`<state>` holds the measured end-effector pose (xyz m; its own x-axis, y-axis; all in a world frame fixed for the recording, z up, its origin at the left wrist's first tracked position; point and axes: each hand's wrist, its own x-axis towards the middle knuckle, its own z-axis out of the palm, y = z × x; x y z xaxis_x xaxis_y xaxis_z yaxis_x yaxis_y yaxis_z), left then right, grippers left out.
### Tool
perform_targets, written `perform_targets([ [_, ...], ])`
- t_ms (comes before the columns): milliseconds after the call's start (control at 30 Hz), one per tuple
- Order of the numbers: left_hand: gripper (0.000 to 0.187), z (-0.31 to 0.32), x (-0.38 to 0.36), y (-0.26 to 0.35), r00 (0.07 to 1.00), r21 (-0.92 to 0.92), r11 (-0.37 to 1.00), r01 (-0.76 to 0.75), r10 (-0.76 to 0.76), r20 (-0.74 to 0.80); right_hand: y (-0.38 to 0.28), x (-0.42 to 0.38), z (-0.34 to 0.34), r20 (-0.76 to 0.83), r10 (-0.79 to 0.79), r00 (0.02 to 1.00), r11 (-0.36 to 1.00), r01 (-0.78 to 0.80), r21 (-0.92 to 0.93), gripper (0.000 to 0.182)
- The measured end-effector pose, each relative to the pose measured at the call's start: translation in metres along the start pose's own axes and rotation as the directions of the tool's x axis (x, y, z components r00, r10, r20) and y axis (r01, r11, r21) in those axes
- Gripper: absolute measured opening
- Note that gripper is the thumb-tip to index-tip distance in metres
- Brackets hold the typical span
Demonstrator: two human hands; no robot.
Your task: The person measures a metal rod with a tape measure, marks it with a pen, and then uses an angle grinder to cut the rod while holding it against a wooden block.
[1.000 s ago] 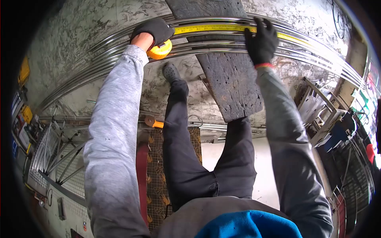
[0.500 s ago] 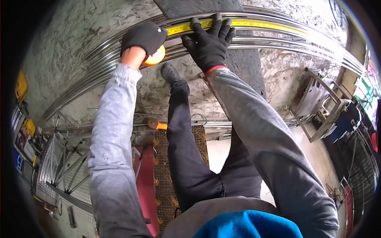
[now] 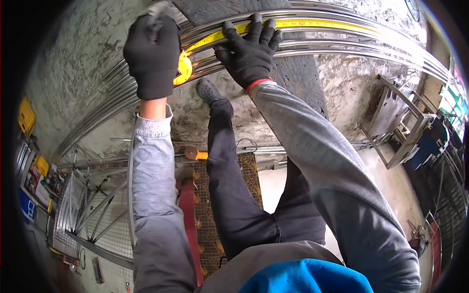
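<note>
So the right hand is pressing down on the yellow tape measure and the shiny metal pipes, fingers spreading wide apart. The left hand is hovering just beside the tape's round case, fingers curling near some blurry pale thing; can't tell if it's gripping that. The tape is running along the pipes, which are lying across a dark, worn wooden board.
</note>
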<state>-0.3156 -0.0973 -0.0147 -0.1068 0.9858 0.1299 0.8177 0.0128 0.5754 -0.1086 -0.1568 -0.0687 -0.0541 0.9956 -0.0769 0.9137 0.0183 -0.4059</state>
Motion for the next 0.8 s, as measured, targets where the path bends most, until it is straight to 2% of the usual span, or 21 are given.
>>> perform_targets([
  [33,0.025,0.01,0.012,0.002,0.974,-0.063,0.991,-0.117,0.102,-0.204,0.002,0.0,0.002,-0.017,-0.011,1.0,1.0,0.011,0.014,0.066],
  [67,0.038,0.02,0.015,0.007,0.977,-0.562,0.818,0.121,-0.198,-0.077,0.003,-0.001,0.005,-0.035,-0.021,0.999,0.999,0.023,0.029,0.066],
  [100,0.053,0.025,0.02,0.022,0.877,-0.896,0.363,0.256,-0.477,0.057,0.004,-0.001,0.006,-0.034,-0.02,0.999,0.999,0.021,0.034,0.066],
  [133,0.062,0.004,0.024,0.052,0.746,-0.694,0.363,0.622,-0.544,0.384,0.004,-0.001,0.007,-0.04,-0.021,0.999,0.999,0.022,0.034,0.066],
  [167,0.051,0.013,0.018,0.043,0.738,-0.6,0.437,0.67,-0.473,0.481,0.004,0.0,0.008,-0.048,-0.024,0.999,0.999,0.026,0.035,0.067],
  [233,0.041,0.049,0.004,0.023,0.709,-0.498,0.513,0.699,-0.403,0.579,0.002,0.001,0.005,-0.046,-0.026,0.999,1.0,0.027,0.015,0.066],
  [300,0.029,0.075,-0.003,0.018,0.809,-0.693,0.416,0.588,-0.289,0.513,0.003,0.001,0.004,-0.038,-0.028,0.999,1.0,0.028,-0.007,0.066],
  [333,0.029,0.077,-0.005,0.017,0.806,-0.691,0.415,0.592,-0.292,0.515,0.004,0.002,0.006,-0.033,-0.03,0.999,0.999,0.029,-0.022,0.066],
  [400,0.026,0.076,-0.009,0.016,0.874,-0.673,0.568,0.474,-0.212,0.436,0.006,0.0,0.008,-0.017,-0.03,0.999,0.999,0.03,-0.039,0.066],
  [467,0.026,0.074,-0.008,0.021,0.871,-0.658,0.581,0.479,-0.218,0.441,0.005,0.001,0.009,-0.037,-0.029,0.999,0.999,0.028,-0.033,0.066],
  [500,0.022,0.076,-0.004,0.024,0.877,-0.657,0.602,0.453,-0.166,0.452,-0.003,0.007,-0.007,0.11,0.068,0.992,0.998,-0.066,-0.018,0.061],
  [533,0.021,0.077,0.001,0.028,0.879,-0.658,0.621,0.426,-0.112,0.463,-0.003,0.007,-0.006,0.111,0.067,0.992,0.998,-0.066,-0.016,0.061],
  [567,0.022,0.078,0.004,0.032,0.869,-0.675,0.577,0.461,-0.137,0.476,-0.004,0.007,-0.008,0.096,0.05,0.994,0.999,-0.049,-0.021,0.061],
  [800,0.019,0.085,0.008,0.03,0.825,-0.655,0.53,0.538,-0.171,0.539,0.001,0.005,-0.003,0.027,0.012,1.0,0.999,-0.013,0.041,0.062],
])
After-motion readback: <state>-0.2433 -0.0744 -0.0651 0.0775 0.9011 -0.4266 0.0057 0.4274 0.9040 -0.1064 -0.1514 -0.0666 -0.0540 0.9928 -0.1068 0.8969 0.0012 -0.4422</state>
